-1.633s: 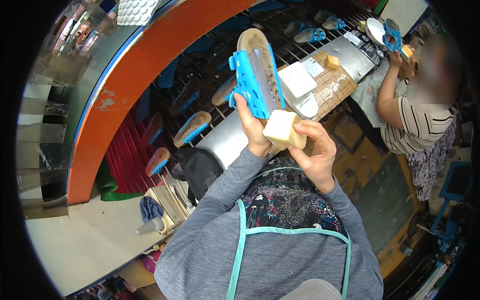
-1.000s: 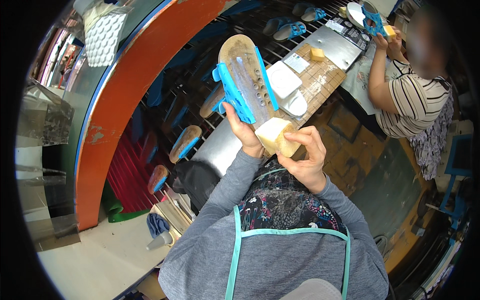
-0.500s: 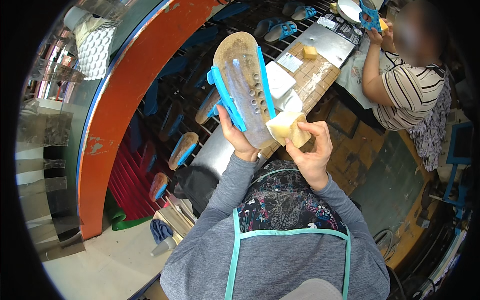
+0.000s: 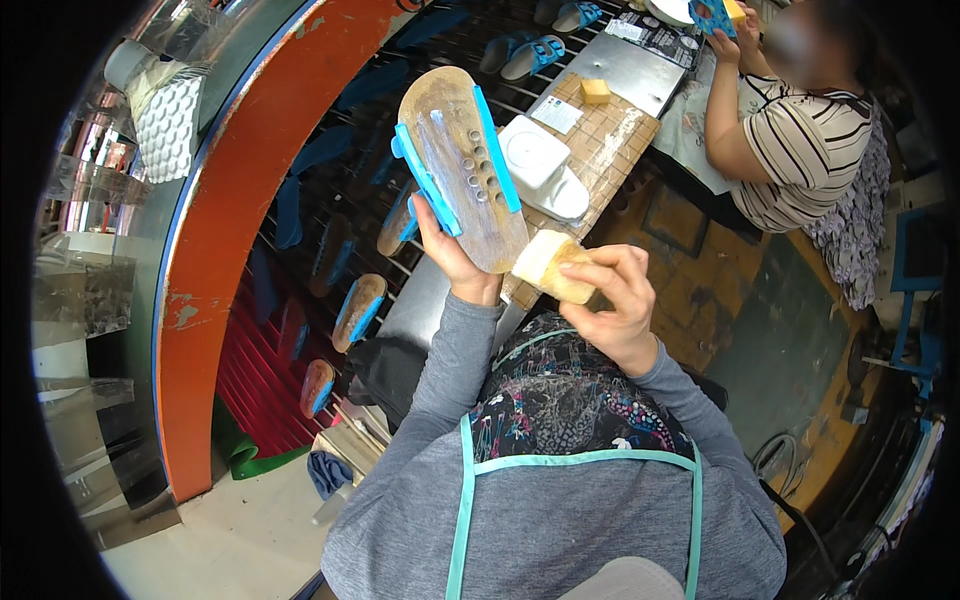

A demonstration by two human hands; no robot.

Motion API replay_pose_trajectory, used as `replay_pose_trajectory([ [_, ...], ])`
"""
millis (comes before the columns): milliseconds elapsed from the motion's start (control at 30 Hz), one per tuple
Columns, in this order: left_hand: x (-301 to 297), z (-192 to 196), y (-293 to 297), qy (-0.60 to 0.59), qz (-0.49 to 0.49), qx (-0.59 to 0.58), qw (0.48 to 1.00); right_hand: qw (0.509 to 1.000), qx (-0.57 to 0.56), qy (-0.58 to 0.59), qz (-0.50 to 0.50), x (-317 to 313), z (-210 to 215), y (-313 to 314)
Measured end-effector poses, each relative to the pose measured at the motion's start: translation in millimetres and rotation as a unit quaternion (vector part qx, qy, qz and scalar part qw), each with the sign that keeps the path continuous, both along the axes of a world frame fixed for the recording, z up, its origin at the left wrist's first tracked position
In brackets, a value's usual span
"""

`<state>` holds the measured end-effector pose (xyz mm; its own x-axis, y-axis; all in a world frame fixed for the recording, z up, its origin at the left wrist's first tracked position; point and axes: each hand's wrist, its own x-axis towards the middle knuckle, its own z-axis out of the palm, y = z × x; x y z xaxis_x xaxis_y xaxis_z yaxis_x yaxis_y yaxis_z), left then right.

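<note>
My left hand [image 4: 455,258] grips the lower end of a sandal sole [image 4: 445,165] with its underside toward me. Blue straps [image 4: 426,185] fold over its long edges, and a row of round holes runs along one side. The brown face has a greyish, wet-looking smear. In my right hand [image 4: 620,305] a yellow sponge [image 4: 548,265] with a paler end is pinched between thumb and fingers. That pale end sits right beside the sole's lower edge; whether they touch I cannot tell.
Ahead is a worktable [image 4: 630,125] with a white container [image 4: 533,155] and another yellow sponge [image 4: 595,92]. More blue-strapped soles [image 4: 358,312] rest on a metal rack at left, beside an orange curved frame [image 4: 205,260]. A person [image 4: 800,140] at far right holds a blue piece.
The view has shifted slightly, moving the scene left. The sponge has turned in my right fingers, its pale end now toward the sole. Both hands keep their holds.
</note>
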<state>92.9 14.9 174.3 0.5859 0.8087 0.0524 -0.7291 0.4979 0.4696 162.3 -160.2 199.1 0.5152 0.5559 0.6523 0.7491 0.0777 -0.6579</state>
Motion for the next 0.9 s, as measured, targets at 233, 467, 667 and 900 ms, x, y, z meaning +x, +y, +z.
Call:
replay_pose_trajectory([
  [233,27.5,7.6,-23.1,0.070,0.015,-0.002,0.997,1.000,-0.011,-0.001,-0.019,7.0,10.9,2.2],
  [467,28.4,9.0,-11.3,0.072,-0.055,-0.101,0.991,0.997,-0.036,0.041,-0.046,15.1,-2.6,-26.6],
  [667,37.7,-4.6,-20.2,0.077,-0.105,-0.092,0.987,0.997,0.016,0.075,0.010,19.7,-15.2,-33.7],
  [900,-7.9,-28.3,35.7,0.158,-0.070,-0.098,0.980,0.981,-0.034,0.164,-0.098,29.9,-59.4,-50.7],
])
